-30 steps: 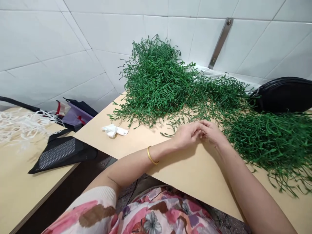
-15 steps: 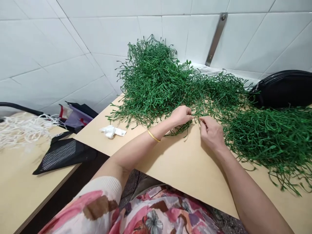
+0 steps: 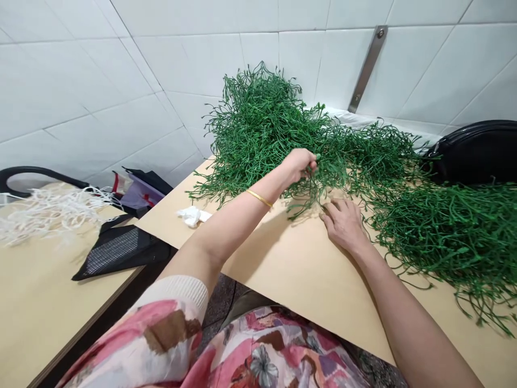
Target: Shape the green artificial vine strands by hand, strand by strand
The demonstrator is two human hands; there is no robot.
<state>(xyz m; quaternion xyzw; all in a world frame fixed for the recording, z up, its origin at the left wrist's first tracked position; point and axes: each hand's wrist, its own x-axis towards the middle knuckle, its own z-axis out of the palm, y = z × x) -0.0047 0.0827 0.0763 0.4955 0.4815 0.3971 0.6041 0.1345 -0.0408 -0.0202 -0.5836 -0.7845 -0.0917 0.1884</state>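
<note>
My left hand point(image 3: 299, 164) is closed around several thin green plastic plant stems, raised a little above the table. Their loose ends point(image 3: 302, 207) hang down below the fingers. Behind it rises a big heap of the same green stems point(image 3: 258, 124) with small bud-like tips. My right hand point(image 3: 343, 222) rests on the wooden tabletop point(image 3: 291, 269), its fingers loosely bent and apart, holding nothing that I can see. A few scattered stems lie just beyond its fingertips. To its right spreads a second heap of green stems point(image 3: 440, 231).
A crumpled white tissue point(image 3: 191, 216) lies left of my left forearm. A black bag point(image 3: 472, 153) stands at the back right by the tiled wall. On the left table are white strands point(image 3: 52, 213) and a black mesh pouch point(image 3: 117, 252). A metal bracket point(image 3: 368, 67) is fixed to the wall.
My left hand has lifted up and away from the right hand with the stems in it. My right hand's pinched fingers have loosened and lowered onto the table. The view has shifted slightly.
</note>
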